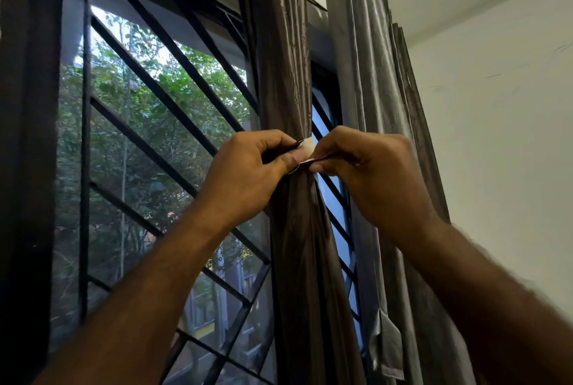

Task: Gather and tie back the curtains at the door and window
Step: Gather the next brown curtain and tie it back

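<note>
A dark brown curtain (285,74) hangs bunched into a narrow column in front of the window. A thin tie-back strap (305,149) with a white patch at its end wraps the bunch at mid height. My left hand (248,164) pinches one strap end on the left of the bunch. My right hand (369,170) pinches the other end on the right. The two ends meet between my thumbs, right against the cloth. A second, grey curtain (378,99) hangs loose in pleats just to the right.
The window has a black diagonal metal grille (161,90) with mesh, trees outside. A dark frame or panel (24,136) fills the left edge. A white wall (502,124) runs along the right, behind the grey curtain.
</note>
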